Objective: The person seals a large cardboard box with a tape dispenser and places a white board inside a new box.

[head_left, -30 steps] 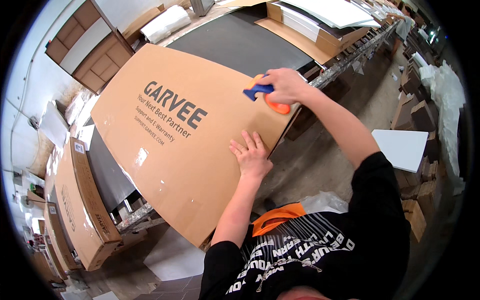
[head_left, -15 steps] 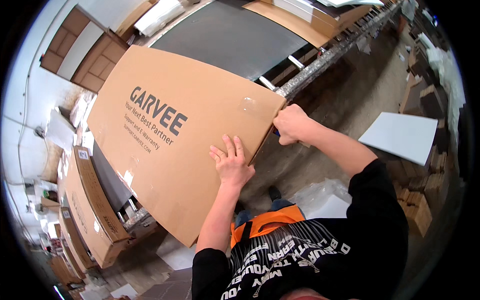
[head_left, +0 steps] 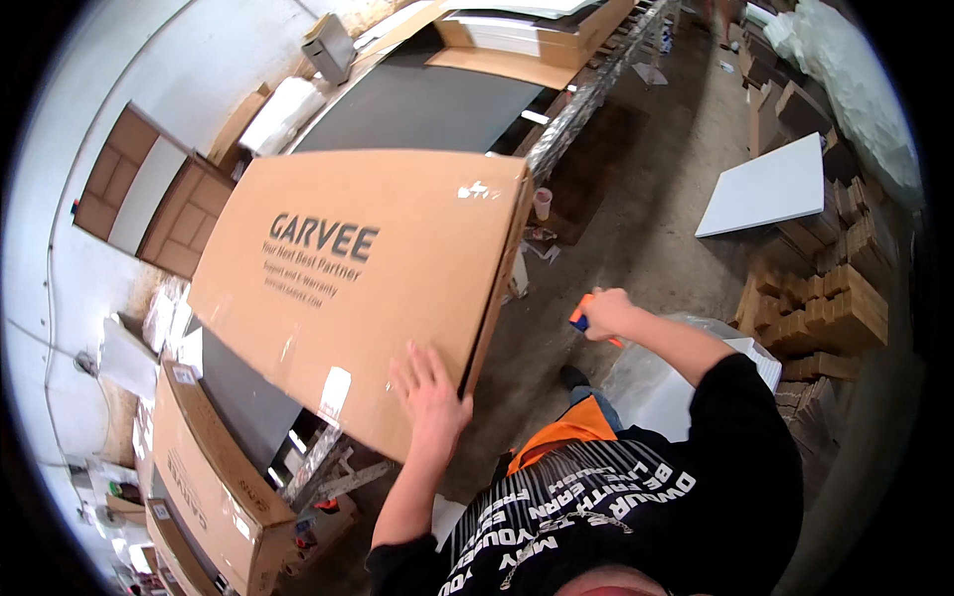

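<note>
A large flat brown cardboard box [head_left: 388, 288] with dark printing lies slanted across a belt conveyor [head_left: 417, 99], its near corner sticking out toward me. My left hand [head_left: 434, 390] rests on the box's top face close to the near right edge, fingers spread and its heel at the edge. Out to the right, clear of the box, my right hand [head_left: 608, 314] is closed around a small orange and blue hand tool [head_left: 582, 312]. My fingers hide much of that tool, so its exact kind cannot be told. Shiny clear tape shows on the box's corners and near edge.
More long cartons [head_left: 214, 477] stand at the lower left. An open carton with white panels [head_left: 497, 38] sits farther up the conveyor. On the right are a white board [head_left: 765, 186], stacked brown cardboard pieces [head_left: 820, 308] and clear plastic wrap [head_left: 845, 89]. A paper cup [head_left: 542, 202] is beside the conveyor.
My right hand has left the box's right edge and moved down and away, the orange and blue tool now showing. The left hand stays on the box. My view has shifted and turned.
</note>
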Action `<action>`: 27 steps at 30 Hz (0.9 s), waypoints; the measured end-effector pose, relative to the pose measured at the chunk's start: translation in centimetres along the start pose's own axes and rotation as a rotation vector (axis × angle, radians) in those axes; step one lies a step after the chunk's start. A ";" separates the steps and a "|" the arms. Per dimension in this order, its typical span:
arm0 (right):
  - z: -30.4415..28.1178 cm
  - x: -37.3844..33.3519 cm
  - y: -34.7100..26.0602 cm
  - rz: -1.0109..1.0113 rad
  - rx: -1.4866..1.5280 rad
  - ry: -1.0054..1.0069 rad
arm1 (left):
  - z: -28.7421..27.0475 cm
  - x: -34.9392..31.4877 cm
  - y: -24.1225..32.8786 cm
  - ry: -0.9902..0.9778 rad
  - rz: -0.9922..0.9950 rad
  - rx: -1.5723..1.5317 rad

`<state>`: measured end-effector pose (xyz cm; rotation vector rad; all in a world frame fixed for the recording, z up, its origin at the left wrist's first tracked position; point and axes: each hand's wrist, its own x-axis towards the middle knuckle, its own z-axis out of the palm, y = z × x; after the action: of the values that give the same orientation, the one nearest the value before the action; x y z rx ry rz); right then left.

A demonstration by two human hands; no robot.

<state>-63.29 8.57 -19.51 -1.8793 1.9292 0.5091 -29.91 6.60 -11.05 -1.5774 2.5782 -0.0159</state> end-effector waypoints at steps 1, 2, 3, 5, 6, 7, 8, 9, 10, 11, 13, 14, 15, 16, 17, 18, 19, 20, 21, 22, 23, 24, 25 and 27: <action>-0.2 -1.4 -1.6 -0.024 -0.008 -0.001 | -0.4 -3.9 -1.5 -0.041 -0.080 -0.016; -0.9 -3.3 -3.1 -0.039 0.108 0.088 | -0.1 -7.2 -2.9 -0.087 -0.154 -0.034; -1.9 -5.5 -4.8 -0.058 0.226 0.166 | 2.0 -9.9 -4.7 -0.011 -0.144 -0.055; -7.6 -8.3 -11.0 -0.253 0.286 0.304 | 5.0 -12.1 -6.4 0.101 -0.119 -0.081; -9.5 -8.9 -14.7 -0.371 0.282 0.524 | 5.7 -12.6 -6.9 0.234 -0.065 -0.099; -11.3 -8.9 -17.9 -0.411 0.294 0.642 | 5.9 -12.1 -6.6 0.270 -0.083 -0.179; -13.6 -9.2 -20.8 -0.469 0.292 0.698 | 5.8 -12.3 -6.7 0.287 -0.064 -0.195; -15.7 -9.2 -23.9 -0.545 0.287 0.758 | 5.5 -12.5 -6.9 0.281 -0.147 -0.307; -17.5 -8.9 -27.0 -0.550 0.245 0.697 | 5.4 -12.4 -7.2 0.273 -0.225 -0.419; -19.1 -8.6 -29.4 -0.532 0.202 0.641 | 5.3 -12.4 -7.0 0.300 -0.237 -0.405; -20.0 -5.0 -33.5 -0.492 -0.015 0.360 | 5.6 -12.2 -7.2 0.350 -0.219 -0.426; -19.0 -4.5 -33.2 -0.467 -0.019 0.368 | 5.7 -12.4 -7.2 0.373 -0.229 -0.443; -17.8 -4.4 -32.5 -0.484 -0.087 0.207 | 6.1 -12.5 -7.1 0.381 -0.205 -0.454; -16.6 -4.6 -32.4 -0.512 -0.141 0.041 | 6.8 -12.9 -7.5 0.411 -0.182 -0.440; -16.1 -6.5 -31.5 -0.584 -0.142 0.094 | 7.5 -13.1 -8.1 0.447 -0.178 -0.425; -15.4 -8.7 -29.9 -0.666 -0.156 0.147 | 7.8 -12.9 -8.4 0.493 -0.189 -0.413; -12.7 -10.1 -26.9 -0.593 -0.167 0.141 | 6.8 -12.9 -7.8 0.414 -0.183 -0.428; -10.1 -10.7 -25.3 -0.529 -0.175 0.136 | 6.1 -13.1 -7.7 0.413 -0.177 -0.431; -8.5 -10.7 -25.6 -0.521 -0.185 0.066 | 5.7 -13.2 -7.6 0.360 -0.178 -0.374; -7.2 -10.6 -25.4 -0.508 -0.203 -0.004 | 5.5 -12.9 -7.0 0.313 -0.180 -0.323; -6.3 -9.6 -26.1 -0.557 -0.259 -0.057 | 5.4 -12.6 -6.6 0.367 -0.184 -0.340; -4.6 -7.9 -27.2 -0.618 -0.295 -0.107 | 5.7 -12.7 -6.5 0.338 -0.168 -0.323; 0.1 -6.2 -27.5 -0.737 -0.400 -0.033 | 5.6 -12.5 -6.4 0.352 -0.150 -0.323; 8.4 -2.9 -25.3 -0.817 -0.261 0.114 | 4.8 -12.3 -6.5 0.323 -0.192 -0.293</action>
<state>-37.72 14.64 -24.73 -2.6689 1.0116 0.3977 -18.05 14.79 -14.18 -2.0781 2.7542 0.1032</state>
